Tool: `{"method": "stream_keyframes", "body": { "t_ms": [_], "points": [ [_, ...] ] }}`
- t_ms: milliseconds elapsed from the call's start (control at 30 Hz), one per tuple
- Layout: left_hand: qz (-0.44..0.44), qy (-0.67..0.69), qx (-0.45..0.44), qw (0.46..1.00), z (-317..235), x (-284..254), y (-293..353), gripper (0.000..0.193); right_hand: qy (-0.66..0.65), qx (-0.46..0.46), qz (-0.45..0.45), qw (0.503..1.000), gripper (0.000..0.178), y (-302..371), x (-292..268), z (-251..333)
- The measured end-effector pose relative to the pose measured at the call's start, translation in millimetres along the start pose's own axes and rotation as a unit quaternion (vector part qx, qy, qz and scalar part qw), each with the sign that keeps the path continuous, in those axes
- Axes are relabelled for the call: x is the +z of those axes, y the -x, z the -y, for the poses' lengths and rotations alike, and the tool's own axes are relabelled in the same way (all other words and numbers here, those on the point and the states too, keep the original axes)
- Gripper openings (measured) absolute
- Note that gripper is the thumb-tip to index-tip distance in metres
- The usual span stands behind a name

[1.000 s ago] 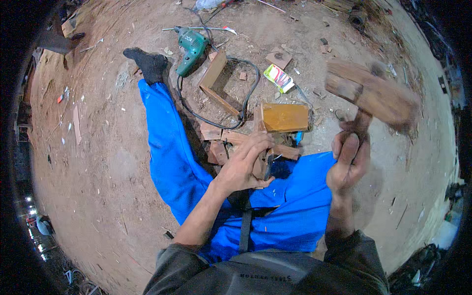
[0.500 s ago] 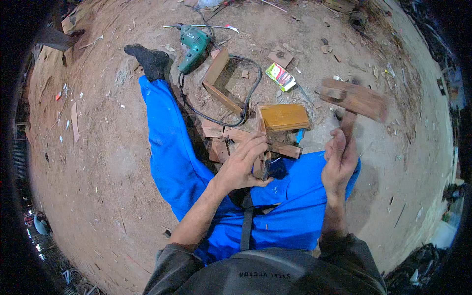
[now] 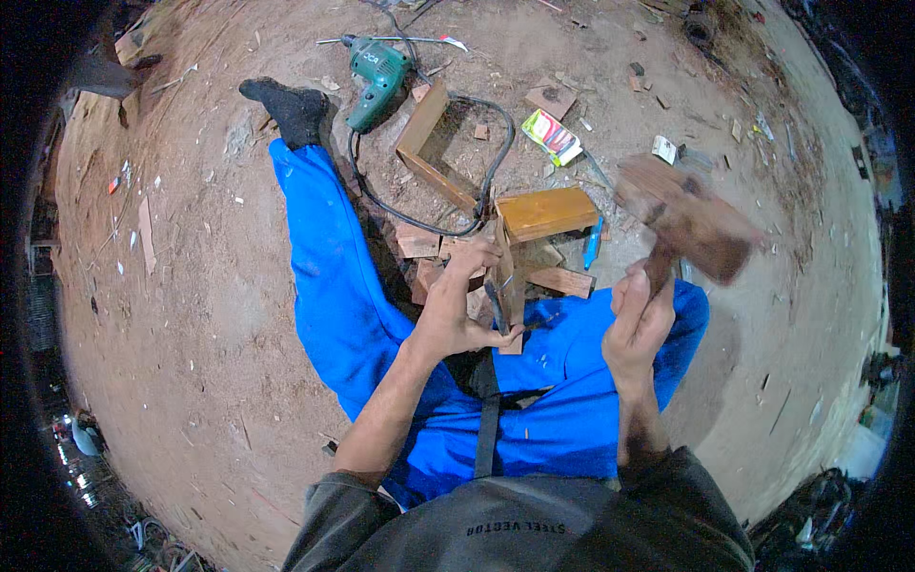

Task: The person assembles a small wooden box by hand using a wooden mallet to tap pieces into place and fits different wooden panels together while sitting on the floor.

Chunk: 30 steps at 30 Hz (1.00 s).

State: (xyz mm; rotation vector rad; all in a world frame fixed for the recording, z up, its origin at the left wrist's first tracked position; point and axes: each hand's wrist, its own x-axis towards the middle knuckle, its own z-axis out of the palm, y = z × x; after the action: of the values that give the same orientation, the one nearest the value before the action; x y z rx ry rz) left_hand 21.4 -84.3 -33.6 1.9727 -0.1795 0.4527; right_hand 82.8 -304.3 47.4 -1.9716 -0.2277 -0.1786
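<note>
A flat rectangular packet (image 3: 552, 135), yellow, green and red, lies on the dirt floor (image 3: 191, 315) toward its far side (a small white label (image 3: 664, 149) lies nearby).

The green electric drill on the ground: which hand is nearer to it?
Left. The left hand grips a wooden piece below the green drill, with the black cord between them. The right hand, holding a blurred wooden mallet, is farther off to the right.

Both bare hands up front, busy over blue-trousered legs.

Left hand (image 3: 457, 310) curled down, fingers pinched tight around something thin. Right hand (image 3: 640, 324) raised, fist closed, thumb on top. Left leg stretched far out, black sock on foot.
</note>
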Motion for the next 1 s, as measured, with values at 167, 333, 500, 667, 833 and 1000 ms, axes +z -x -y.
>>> {"method": "stream_keyframes", "body": {
  "t_ms": [167,333,500,667,833,1000],
  "points": [
    [-0.024,0.005,-0.032,0.999,-3,1,-4,0.092,0.191,-0.041,0.151,0.969,0.025,22,26,-58],
    [-0.057,-0.038,-0.046,0.997,15,-3,-3,0.103,0.104,-0.007,0.052,0.993,0.022,8,35,-42],
    [-0.072,-0.050,-0.044,0.995,14,-5,-5,0.100,0.156,-0.274,0.074,0.946,0.025,8,35,-63],
    [-0.096,-0.014,-0.123,0.988,7,-7,-11,0.098,0.162,0.011,0.145,0.976,0.024,6,31,-46],
    [-0.075,-0.041,-0.034,0.996,14,-1,0,0.095,0.083,-0.121,0.050,0.988,0.022,1,29,-39],
    [-0.089,-0.066,-0.030,0.993,12,-4,-4,0.093,0.192,0.024,0.148,0.970,0.027,-10,26,-44]
  ]
}}
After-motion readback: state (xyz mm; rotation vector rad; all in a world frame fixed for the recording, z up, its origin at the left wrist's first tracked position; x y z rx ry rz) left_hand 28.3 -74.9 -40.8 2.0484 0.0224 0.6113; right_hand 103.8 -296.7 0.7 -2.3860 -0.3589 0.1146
